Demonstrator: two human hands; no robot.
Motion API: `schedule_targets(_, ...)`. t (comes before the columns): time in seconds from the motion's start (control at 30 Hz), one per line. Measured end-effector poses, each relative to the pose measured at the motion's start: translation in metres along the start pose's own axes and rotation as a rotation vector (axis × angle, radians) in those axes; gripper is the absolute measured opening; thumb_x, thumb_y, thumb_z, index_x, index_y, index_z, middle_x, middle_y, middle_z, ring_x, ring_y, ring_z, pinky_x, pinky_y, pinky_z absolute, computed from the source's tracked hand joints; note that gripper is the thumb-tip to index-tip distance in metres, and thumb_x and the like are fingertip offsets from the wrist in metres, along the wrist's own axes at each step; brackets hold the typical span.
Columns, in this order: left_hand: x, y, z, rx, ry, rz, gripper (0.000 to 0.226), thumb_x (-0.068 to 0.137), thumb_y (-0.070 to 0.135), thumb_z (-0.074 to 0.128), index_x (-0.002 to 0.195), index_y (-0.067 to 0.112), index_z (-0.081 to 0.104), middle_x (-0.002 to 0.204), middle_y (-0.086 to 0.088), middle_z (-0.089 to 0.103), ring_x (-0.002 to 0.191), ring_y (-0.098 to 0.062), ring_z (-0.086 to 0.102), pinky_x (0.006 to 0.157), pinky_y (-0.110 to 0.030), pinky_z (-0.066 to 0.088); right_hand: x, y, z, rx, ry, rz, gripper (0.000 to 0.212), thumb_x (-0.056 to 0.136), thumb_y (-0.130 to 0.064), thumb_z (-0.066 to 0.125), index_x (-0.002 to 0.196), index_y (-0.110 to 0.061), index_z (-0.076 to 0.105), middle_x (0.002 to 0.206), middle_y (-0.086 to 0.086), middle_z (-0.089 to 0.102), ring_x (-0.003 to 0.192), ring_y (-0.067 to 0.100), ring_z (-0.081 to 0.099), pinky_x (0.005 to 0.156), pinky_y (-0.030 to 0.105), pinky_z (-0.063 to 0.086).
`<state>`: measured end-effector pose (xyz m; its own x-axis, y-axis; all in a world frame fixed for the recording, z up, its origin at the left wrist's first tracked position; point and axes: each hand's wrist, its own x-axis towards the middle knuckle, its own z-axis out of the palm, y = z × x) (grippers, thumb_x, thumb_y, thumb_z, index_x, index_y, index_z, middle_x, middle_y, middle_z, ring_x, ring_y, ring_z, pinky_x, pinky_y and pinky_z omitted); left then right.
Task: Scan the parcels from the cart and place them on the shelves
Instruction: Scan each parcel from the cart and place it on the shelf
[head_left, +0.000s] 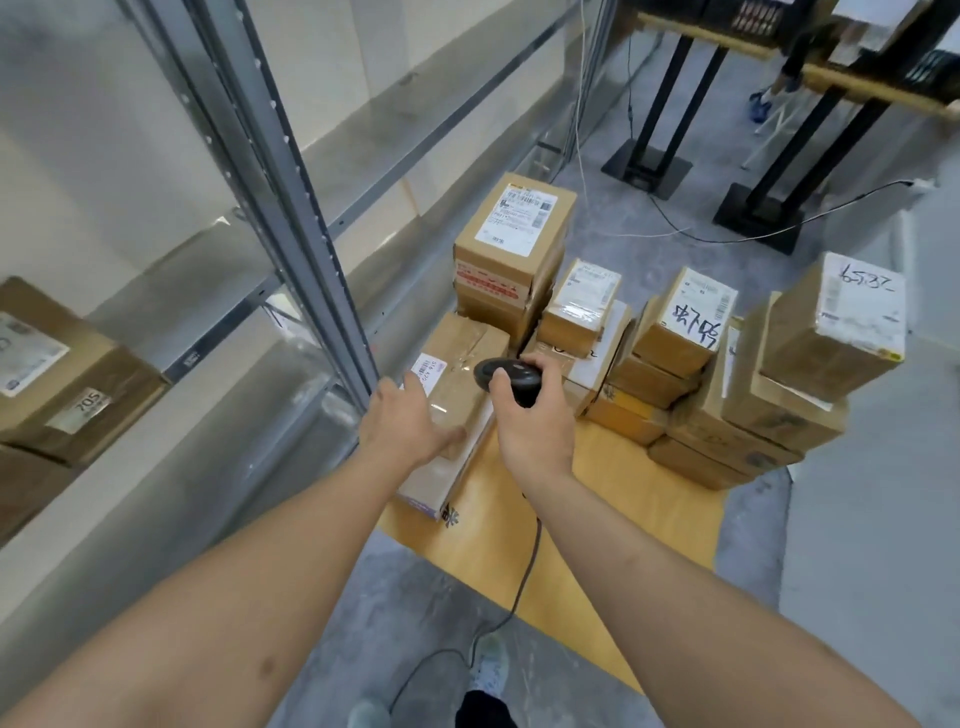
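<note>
Early days, I'd say. One box (62, 374) sits on the shelf (218, 332) at left; the cart (545, 519) carries a good dozen more, stacked far and right. Right hand (524, 421) grips the scanner (506, 376), aimed at the near-left parcel (457, 395). Left hand (410, 423) rests flat on that parcel, fingers straight. Scanning it, then shelving comes next.
</note>
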<state>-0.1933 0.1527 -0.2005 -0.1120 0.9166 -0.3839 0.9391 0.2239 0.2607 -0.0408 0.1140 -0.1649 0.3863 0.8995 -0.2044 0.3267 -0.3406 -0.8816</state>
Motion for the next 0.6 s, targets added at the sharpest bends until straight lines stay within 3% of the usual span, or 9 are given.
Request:
schedule_targets(0.1,0.003,-0.004,0.007,-0.093,-0.018,-0.053,0.123,0.066,0.073,0.083,0.156,0.010,0.028,0.147,-0.016,0.043,0.135,-0.036,0.047,0.101,-0.047,0.050,0.002,0.003,0.007,-0.013,-0.032,0.006,0.028,0.097,-0.051,0.062,0.123,-0.046,0.052,0.105,-0.024,0.064,0.100,0.007,0.064,0.091,0.039,0.057)
schedule_targets(0.3,-0.005,-0.027,0.002,-0.178,0.044,0.042,0.119,0.058,0.057,0.094,0.149,0.009,0.034,0.139,-0.008,0.043,0.130,-0.028,0.046,0.102,-0.038,0.048,-0.006,-0.011,0.016,-0.001,-0.079,-0.009,0.026,0.097,-0.050,0.063,0.121,-0.046,0.052,0.106,-0.024,0.064,0.104,0.010,0.064,0.095,0.043,0.057)
schedule_targets(0.43,-0.012,-0.045,-0.024,-0.226,0.102,0.121,0.125,0.051,0.047,0.099,0.151,0.013,0.032,0.140,-0.003,0.040,0.132,-0.025,0.042,0.109,-0.043,0.045,-0.019,-0.027,0.019,0.019,-0.087,-0.047,0.025,0.096,-0.050,0.062,0.119,-0.050,0.052,0.107,-0.024,0.066,0.101,0.007,0.065,0.094,0.044,0.058)
schedule_targets(0.6,-0.024,-0.068,-0.064,-0.188,0.183,0.217,0.124,0.049,0.040,0.102,0.151,0.018,0.035,0.138,0.000,0.038,0.129,-0.024,0.042,0.107,-0.045,0.048,-0.043,-0.054,0.025,-0.004,-0.121,-0.149,0.026,0.096,-0.051,0.060,0.120,-0.053,0.050,0.107,-0.022,0.066,0.100,0.007,0.065,0.092,0.043,0.057)
